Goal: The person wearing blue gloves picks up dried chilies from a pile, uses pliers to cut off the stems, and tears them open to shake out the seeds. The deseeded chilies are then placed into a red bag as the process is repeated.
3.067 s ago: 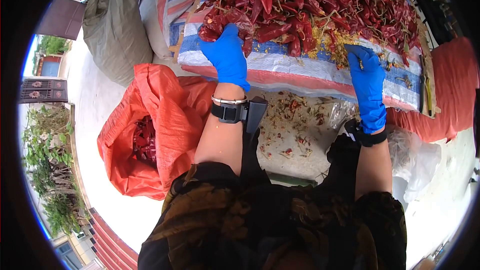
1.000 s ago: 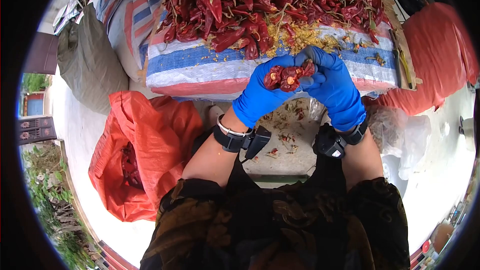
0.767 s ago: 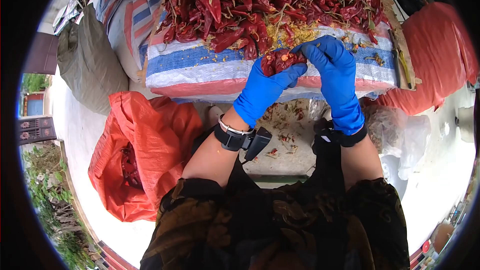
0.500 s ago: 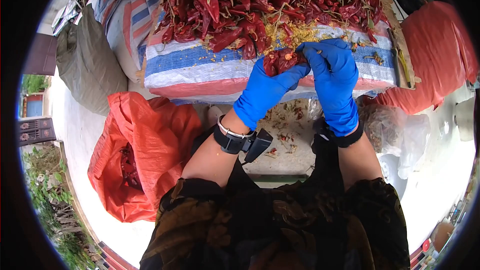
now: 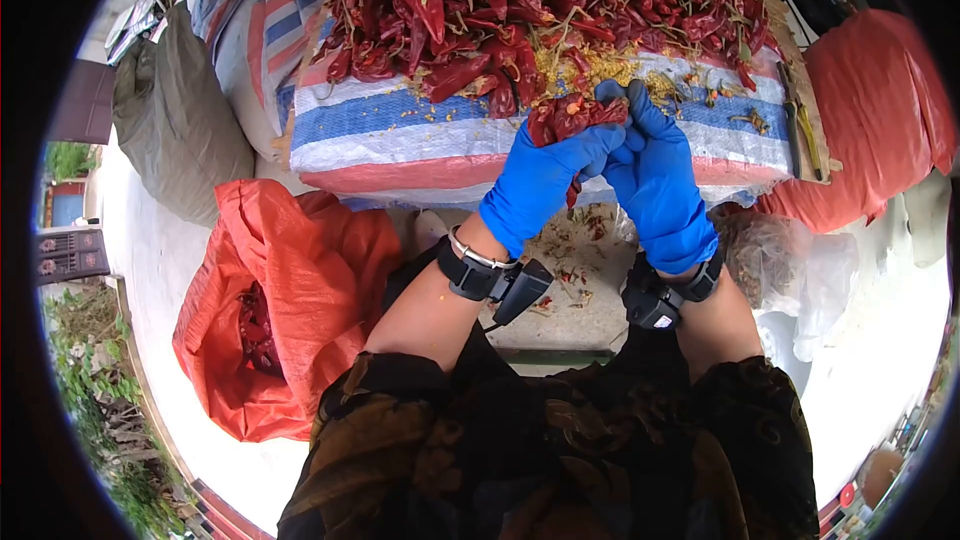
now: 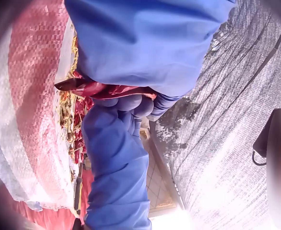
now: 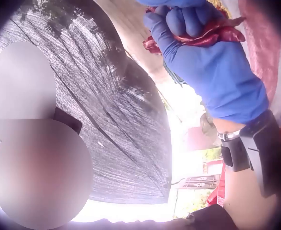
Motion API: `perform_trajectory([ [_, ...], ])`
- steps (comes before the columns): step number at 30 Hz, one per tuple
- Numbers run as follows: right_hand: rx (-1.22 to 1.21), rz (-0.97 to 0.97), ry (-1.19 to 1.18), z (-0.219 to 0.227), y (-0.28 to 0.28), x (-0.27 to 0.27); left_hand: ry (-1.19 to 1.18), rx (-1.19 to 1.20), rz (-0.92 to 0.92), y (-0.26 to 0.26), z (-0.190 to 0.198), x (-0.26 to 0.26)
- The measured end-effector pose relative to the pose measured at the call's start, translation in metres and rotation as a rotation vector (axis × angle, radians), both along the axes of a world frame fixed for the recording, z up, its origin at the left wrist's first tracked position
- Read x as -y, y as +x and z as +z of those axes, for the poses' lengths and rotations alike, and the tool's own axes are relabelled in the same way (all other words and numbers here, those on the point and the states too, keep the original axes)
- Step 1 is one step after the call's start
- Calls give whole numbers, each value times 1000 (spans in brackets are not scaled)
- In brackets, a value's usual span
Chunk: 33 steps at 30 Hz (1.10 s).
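Dried red peppers are gripped in my blue-gloved left hand, over the near edge of the striped covering. My right hand, also gloved in blue, meets it from the right, fingers curled against the pepper ends. In the left wrist view one long pepper sticks out from under the left glove, and the right glove touches it below. The right wrist view has a pepper lying across the left glove. What the right fingertips pinch is partly hidden.
A heap of red peppers covers the back of the striped sheet, with yellow seeds scattered in front. An open red sack holding peppers stands at left, beside a grey-green sack. Another red sack and tools lie at right.
From holding apart from the left thumb, my right hand has moved left and closed up against the left hand. Earlier, the left hand was at the heap's left side; now both hands meet around peppers.
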State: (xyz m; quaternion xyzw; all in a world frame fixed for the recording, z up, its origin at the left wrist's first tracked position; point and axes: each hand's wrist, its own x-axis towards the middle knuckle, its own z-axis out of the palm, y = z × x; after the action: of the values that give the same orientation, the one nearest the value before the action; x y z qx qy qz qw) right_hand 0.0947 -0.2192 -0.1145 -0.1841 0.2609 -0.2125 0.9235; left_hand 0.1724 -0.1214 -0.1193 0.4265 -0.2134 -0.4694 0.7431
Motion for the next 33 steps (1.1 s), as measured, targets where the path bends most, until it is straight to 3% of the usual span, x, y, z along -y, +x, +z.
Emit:
perform_trajectory([
  [4, 58, 22, -113, 9, -4, -1, -44, -125, -74, 3, -9, 1],
  [6, 80, 48, -519, 10, -6, 11, -24, -201, -102, 3, -6, 1],
  [7, 80, 48, -520, 8, -6, 15, -19, -116, -88, 2, -2, 0],
  [9, -150, -263, -1496, 4, -4, 20, -15, -30, -72, 2, 7, 0],
  [10, -151, -260, -1494, 1, -4, 20, 54, 60, -32, 1, 9, 0],
  [12, -336, -397, -1874, 0, -3, 18, 127, 149, 5, 2, 8, 0],
  [13, -339, -394, -1871, 2, -5, 19, 112, 137, 10, 3, 5, 1],
  [15, -299, -186, -1892, 12, -10, 21, 97, 125, 14, 3, 4, -1],
  [16, -300, -185, -1891, 13, -11, 18, 104, 138, -10, 5, 7, -5],
  [18, -115, 18, -836, 15, -12, 12, 111, 152, -33, 7, 11, -10],
  [19, -114, 19, -837, 14, -12, 12, 80, 152, -51, 7, 13, -11],
  [21, -19, 161, -398, 6, -14, 13, 49, 150, -67, 8, 11, -11],
  [22, -19, 163, -397, 3, -14, 12, 13, 124, -60, 8, 6, -11],
  [24, 175, 213, 42, -5, -14, 11, -23, 97, -50, 8, 2, -10],
  [28, 291, 230, 56, -14, -10, 8, -33, -19, -42, 7, 3, -6],
  [31, 211, 102, 70, -6, -8, 1, -26, -83, -35, 7, 2, -4],
  [33, 112, 12, -170, 0, -7, 1, -26, -111, -45, 6, 0, -4],
])
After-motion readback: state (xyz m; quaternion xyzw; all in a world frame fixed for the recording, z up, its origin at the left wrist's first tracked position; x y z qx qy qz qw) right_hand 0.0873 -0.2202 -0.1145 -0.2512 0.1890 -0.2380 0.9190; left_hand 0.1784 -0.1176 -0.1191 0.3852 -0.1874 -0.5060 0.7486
